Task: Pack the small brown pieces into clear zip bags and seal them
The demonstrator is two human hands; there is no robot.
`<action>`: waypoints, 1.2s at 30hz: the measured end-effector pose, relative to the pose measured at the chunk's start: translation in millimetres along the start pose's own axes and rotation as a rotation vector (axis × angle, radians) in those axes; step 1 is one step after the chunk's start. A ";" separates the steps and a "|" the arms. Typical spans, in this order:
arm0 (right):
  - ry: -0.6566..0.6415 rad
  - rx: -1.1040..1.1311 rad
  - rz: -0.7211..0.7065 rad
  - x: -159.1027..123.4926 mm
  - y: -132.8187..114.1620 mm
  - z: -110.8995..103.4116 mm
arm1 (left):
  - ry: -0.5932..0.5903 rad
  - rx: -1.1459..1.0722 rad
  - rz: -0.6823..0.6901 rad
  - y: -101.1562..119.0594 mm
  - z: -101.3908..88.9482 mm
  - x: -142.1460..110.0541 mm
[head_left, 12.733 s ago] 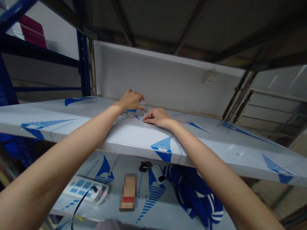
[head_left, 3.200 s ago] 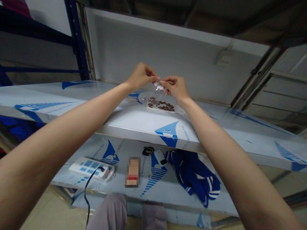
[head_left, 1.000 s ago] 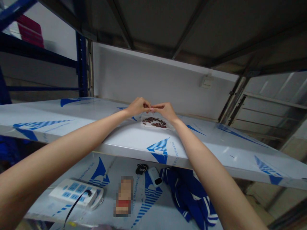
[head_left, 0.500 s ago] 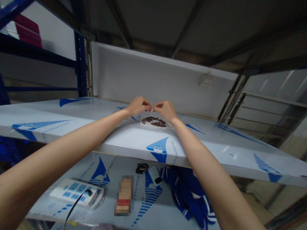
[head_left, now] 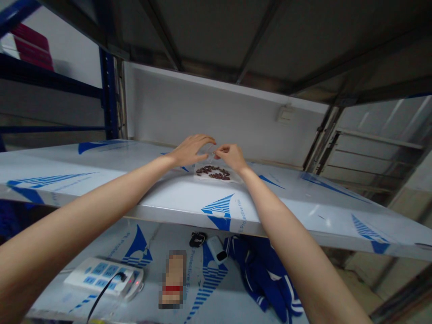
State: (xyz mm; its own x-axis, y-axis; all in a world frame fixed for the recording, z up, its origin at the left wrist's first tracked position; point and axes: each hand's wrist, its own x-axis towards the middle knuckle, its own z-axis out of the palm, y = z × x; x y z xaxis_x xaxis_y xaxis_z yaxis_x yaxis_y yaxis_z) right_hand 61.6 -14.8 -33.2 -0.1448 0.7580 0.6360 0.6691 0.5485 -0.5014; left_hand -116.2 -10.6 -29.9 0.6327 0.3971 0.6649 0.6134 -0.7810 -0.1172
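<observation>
Head view, nearest first: on the lower shelf lie a white power strip (head_left: 103, 278) with a black cord, a pixelated item (head_left: 173, 279), a black key fob (head_left: 198, 239), a white device (head_left: 216, 249) and a crumpled blue cloth (head_left: 259, 279). Above them, the upper shelf (head_left: 168, 198) is covered in blue-printed protective film. On it, the left hand (head_left: 191, 150) is open with its fingers spread, and it seems to hold nothing, though its fingertips are just beside the clear bag (head_left: 212, 167). The right hand (head_left: 231, 158) is curled, pinching the bag's upper edge, as far as the small, soft view shows. The bag lies flat on the shelf under both hands, with brown beans (head_left: 212, 172) spread across it. A slip from that single pinch, or a sharp tug, could scatter the beans over the slick film and off the shelf's front edge. Farther back stand a white wall panel (head_left: 202, 112) and a switch plate (head_left: 285, 114).
</observation>
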 end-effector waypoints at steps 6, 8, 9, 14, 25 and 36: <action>-0.018 0.118 0.026 3.0 5.9 4.2 | -0.058 0.056 -0.035 6.3 1.2 -1.5; -0.026 0.160 0.034 4.9 8.3 5.7 | -0.040 0.075 -0.041 7.8 0.3 -0.8; -0.034 0.178 0.038 5.5 9.1 6.0 | -0.031 0.080 -0.050 8.2 -0.3 -0.2; -0.103 -0.005 0.100 0.9 7.1 2.3 | -0.009 0.084 -0.116 4.0 -2.1 1.7; -0.377 -0.643 -0.111 -12.5 -1.6 15.4 | -0.201 -0.048 -0.277 -9.1 -1.5 -0.2; -0.093 -0.221 -0.060 -2.4 2.7 5.3 | -0.289 -0.270 -0.288 -12.6 4.5 -4.2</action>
State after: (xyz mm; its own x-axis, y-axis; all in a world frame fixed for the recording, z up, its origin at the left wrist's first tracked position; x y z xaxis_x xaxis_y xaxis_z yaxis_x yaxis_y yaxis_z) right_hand 59.9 -13.2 -39.2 -0.2492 0.7612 0.5987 0.7987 0.5112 -0.3175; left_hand -124.5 -0.2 -34.4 0.5841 0.7028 0.4060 0.6621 -0.7019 0.2625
